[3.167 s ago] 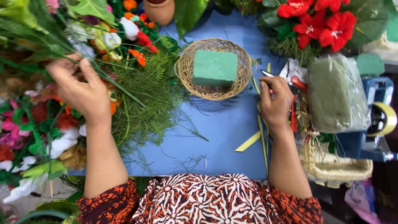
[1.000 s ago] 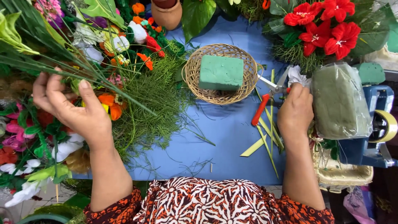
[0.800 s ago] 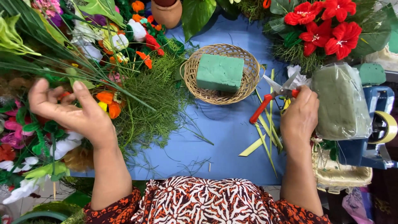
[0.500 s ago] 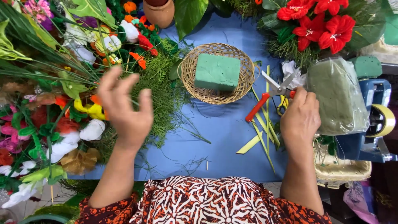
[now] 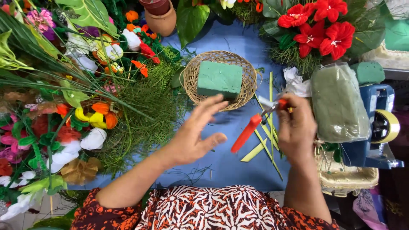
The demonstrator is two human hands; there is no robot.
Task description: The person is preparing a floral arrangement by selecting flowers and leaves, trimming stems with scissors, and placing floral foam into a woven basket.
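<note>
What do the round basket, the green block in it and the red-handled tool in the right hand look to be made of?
Basket: woven wicker or rattan, matte tan, open weave visible. Green block: probably floral foam, dull, with a fine grainy face. Tool in the right hand: smooth red handle, likely plastic-coated; grey, seemingly metal jaws.

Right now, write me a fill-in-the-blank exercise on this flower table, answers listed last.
1. The green foam block sits inside a round wicker ____.
2. The right hand holds a cutter with ____ handles.
3. The left hand is open and holds ____.
4. The table is covered in the colour ____.

Missing words: basket; red; nothing; blue
</note>
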